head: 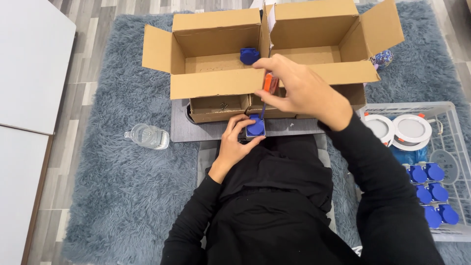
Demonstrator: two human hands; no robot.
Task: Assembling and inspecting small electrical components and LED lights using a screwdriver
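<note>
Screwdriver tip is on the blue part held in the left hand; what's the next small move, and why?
Probably keep the left hand steady and turn the screwdriver in place. The right hand holds its orange handle upright, with the shaft running down onto the blue socket that the left hand grips over the grey board, so the tool looks seated.

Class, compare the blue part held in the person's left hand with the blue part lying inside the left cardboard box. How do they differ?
The held blue part is gripped by the left hand over the lap board, while the boxed blue part lies loose on the floor of the left cardboard box. The right hand puts an orange-handled screwdriver to the held one; nothing touches the boxed one. Both are blue and similar in size.
</note>
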